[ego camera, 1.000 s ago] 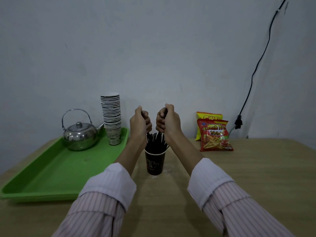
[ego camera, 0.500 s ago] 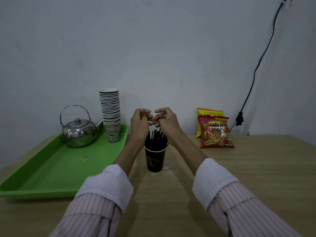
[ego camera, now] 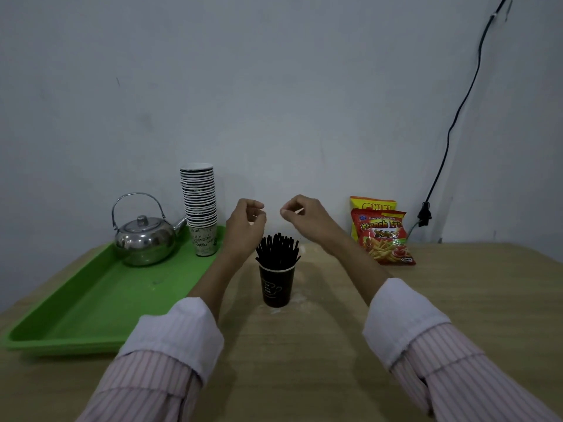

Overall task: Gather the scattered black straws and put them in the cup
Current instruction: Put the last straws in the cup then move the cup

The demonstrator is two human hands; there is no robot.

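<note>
A dark paper cup [ego camera: 276, 286] stands upright on the wooden table [ego camera: 457, 300] at the centre. A bunch of black straws [ego camera: 277, 250] stands in it, fanning out above the rim. My left hand [ego camera: 245, 224] hovers above and left of the straws, fingers loosely curled, holding nothing. My right hand [ego camera: 304, 212] hovers above and right of them, fingertips pinched loosely, also with nothing in it. Neither hand touches the straws.
A green tray [ego camera: 91, 303] lies at the left with a steel kettle [ego camera: 143, 239] and a tall stack of paper cups [ego camera: 201, 208] on it. Two snack bags [ego camera: 380, 236] lean on the wall at the right. A black cable [ego camera: 451, 123] hangs down the wall.
Both hands held the straws in the cup a second ago. They have let go, risen and moved apart, and the straws now stand free in the cup.
</note>
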